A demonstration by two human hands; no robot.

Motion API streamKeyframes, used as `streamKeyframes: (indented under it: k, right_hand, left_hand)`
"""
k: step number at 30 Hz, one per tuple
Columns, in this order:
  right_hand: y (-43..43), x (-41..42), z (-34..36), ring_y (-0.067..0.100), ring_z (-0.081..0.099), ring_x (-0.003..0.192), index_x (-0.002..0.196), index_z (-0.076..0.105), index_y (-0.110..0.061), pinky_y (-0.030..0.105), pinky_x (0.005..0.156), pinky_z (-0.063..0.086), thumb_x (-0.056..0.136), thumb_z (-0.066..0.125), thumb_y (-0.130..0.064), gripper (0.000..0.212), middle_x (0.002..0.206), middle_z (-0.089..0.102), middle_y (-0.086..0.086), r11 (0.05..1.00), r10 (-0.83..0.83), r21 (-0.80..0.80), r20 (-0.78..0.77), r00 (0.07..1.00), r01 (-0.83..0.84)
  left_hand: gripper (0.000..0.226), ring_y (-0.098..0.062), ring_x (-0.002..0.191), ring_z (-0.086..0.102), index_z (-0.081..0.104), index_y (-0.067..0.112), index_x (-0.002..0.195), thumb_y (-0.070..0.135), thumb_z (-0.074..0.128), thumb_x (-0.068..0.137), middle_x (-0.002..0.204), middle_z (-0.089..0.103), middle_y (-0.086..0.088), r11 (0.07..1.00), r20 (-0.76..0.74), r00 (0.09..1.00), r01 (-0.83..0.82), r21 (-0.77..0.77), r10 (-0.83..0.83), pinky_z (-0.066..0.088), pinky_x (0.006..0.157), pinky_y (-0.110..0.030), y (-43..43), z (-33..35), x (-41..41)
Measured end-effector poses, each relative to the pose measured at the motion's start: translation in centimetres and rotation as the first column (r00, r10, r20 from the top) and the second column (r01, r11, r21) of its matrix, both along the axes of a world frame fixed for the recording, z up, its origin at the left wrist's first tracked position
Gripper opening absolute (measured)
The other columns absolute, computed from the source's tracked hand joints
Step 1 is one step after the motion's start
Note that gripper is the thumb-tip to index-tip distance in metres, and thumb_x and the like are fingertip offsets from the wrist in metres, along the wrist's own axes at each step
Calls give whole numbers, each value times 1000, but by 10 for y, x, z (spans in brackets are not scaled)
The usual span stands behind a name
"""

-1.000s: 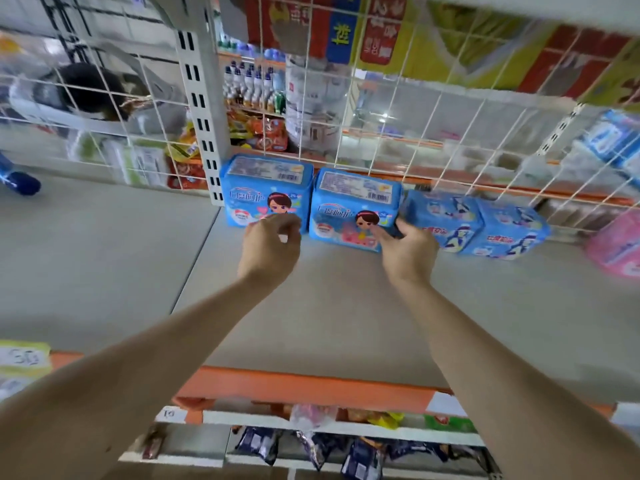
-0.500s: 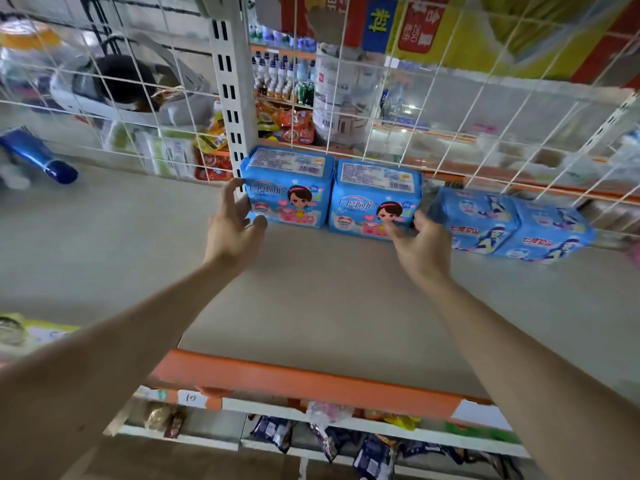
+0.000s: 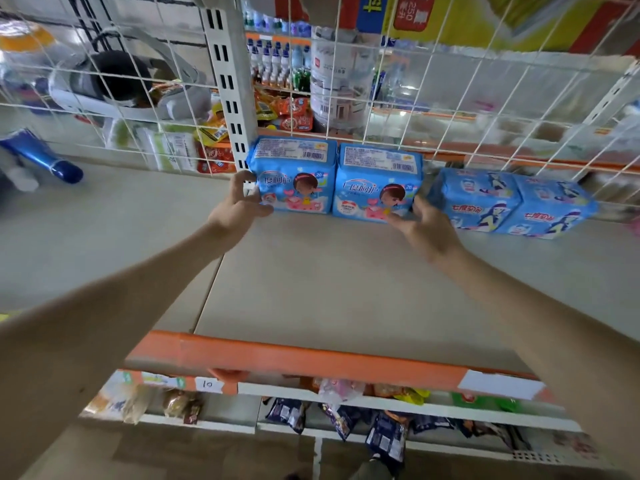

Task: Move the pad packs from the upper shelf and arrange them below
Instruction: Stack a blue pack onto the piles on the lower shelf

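Left hand (image 3: 239, 206) has slid off the front of the left pack (image 3: 294, 178) to its outer edge, fingers now curled round it. Nearest: orange lip (image 3: 311, 362), both forearms reaching over it. Right hand (image 3: 426, 225) clasps the right pack (image 3: 377, 185) at its lower outer corner. Both packs stand touching, between the hands, on the shelf (image 3: 346, 289). Two more packs (image 3: 481, 199) lie just right of the right hand. Mesh (image 3: 450, 98) behind.

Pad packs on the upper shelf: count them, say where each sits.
4, in a row: leftmost pack at the left hand, second pack at the right hand, third pack and fourth pack further right. Others may hide off-frame right.
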State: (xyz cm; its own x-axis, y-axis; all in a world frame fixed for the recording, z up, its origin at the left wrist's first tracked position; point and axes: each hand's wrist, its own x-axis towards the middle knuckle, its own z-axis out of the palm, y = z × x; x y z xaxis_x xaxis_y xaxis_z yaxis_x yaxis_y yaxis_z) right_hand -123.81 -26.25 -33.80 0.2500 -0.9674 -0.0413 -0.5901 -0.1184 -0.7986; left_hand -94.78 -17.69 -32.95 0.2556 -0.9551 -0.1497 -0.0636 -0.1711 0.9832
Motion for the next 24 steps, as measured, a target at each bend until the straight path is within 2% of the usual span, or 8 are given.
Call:
streamKeyframes:
  k: [3,5,6,9,11,15,20,24]
  right_hand:
    - [-2,-10,3,24,54,125,144,45,-25,34,104,42,94,63,-36,53,135,60,2,999,5,-31,-147,989,-9]
    - [5,-17,4,30,54,126,147,42,-20,39,104,45,92,58,-45,62,136,60,9,990,-56,-137,-207,977,28]
    - [12,-20,4,31,53,128,148,41,-18,39,105,44,89,53,-51,69,138,58,10,981,-86,-186,-205,975,48]
    - [39,-27,10,28,32,144,155,30,-14,43,117,28,87,42,-57,81,155,41,11,950,-98,-312,-217,971,26]
    - [58,-26,15,27,17,150,157,23,-16,47,120,18,90,41,-57,81,162,29,6,918,-55,-389,-299,953,-69]
    - [84,-22,21,25,7,152,156,22,-25,48,119,10,91,34,-63,76,165,18,-2,879,-2,-440,-387,922,-183]
    - [111,-27,28,24,-2,153,157,10,-40,49,119,3,93,30,-65,71,167,1,-8,860,11,-448,-462,887,-244]
    - [127,-36,36,23,-7,153,157,8,-38,52,120,1,93,24,-69,73,167,-3,-9,849,20,-455,-482,876,-269]
  left_hand:
    - [47,-18,96,61,43,22,117,30,59,74,117,69,8,999,331,944,-27,36,13,40,78,-30,7,3,6]
    - [44,-23,110,58,45,20,125,41,58,89,130,65,3,988,629,772,-147,40,90,39,78,-33,17,-1,4]
    - [39,-25,113,57,47,20,124,43,55,94,127,65,2,978,711,688,-207,-1,146,39,78,-34,23,-2,0]
    - [40,-26,108,55,49,21,118,51,56,94,116,57,-4,982,773,609,-158,-102,178,47,76,-39,44,-2,-24]
    - [53,-28,121,46,45,24,129,61,53,91,133,45,-7,996,841,534,-30,-83,86,48,91,-46,53,0,-43]
    - [70,-32,143,20,32,34,146,72,42,88,158,18,-3,984,932,361,152,-93,32,29,112,-53,61,13,-71]
    - [75,-33,149,11,23,40,149,77,29,84,163,12,-3,978,957,290,192,-84,25,19,118,-59,73,19,-92]
    - [78,-32,150,6,12,42,151,79,23,84,165,2,-2,977,965,262,203,-70,14,15,119,-59,92,25,-109]
